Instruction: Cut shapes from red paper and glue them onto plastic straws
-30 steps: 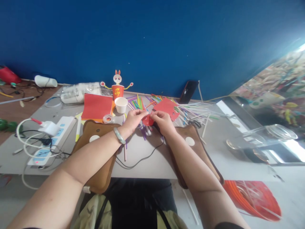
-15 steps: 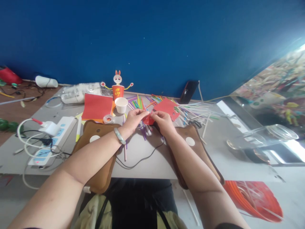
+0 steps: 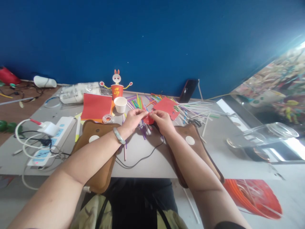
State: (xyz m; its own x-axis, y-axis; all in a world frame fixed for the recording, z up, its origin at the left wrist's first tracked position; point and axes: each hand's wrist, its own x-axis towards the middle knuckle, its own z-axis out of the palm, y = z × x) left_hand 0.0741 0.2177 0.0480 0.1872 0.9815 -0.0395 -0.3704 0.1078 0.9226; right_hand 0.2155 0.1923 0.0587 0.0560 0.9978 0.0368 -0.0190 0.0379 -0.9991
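Note:
Between my two hands is a small piece of red paper (image 3: 148, 120), pinched at its top edge. My left hand (image 3: 133, 120) closes thumb and forefinger on it from the left; a pale bangle circles that wrist. From the right, my right hand (image 3: 163, 121) pinches it, the fingertips of both hands almost meeting. Behind it lies a larger red sheet (image 3: 166, 106) with cut-outs, on a spread of coloured straws (image 3: 137, 103). A white paper cup (image 3: 120, 104) stands beyond my left hand, with a roll of tape (image 3: 107, 119) near it.
A rabbit figure on a red cup (image 3: 117, 90) stands at the back. Red paper (image 3: 97, 106) lies left of it. Brown cushions (image 3: 100, 173) sit under both forearms. A power strip (image 3: 53, 140) is at left; scissors (image 3: 195, 122), a phone (image 3: 188, 90) and a clear container (image 3: 264, 135) are at right.
My hands keep their pinch on the small red paper, with only a slight shift of the fingers. The whole view has drifted a little.

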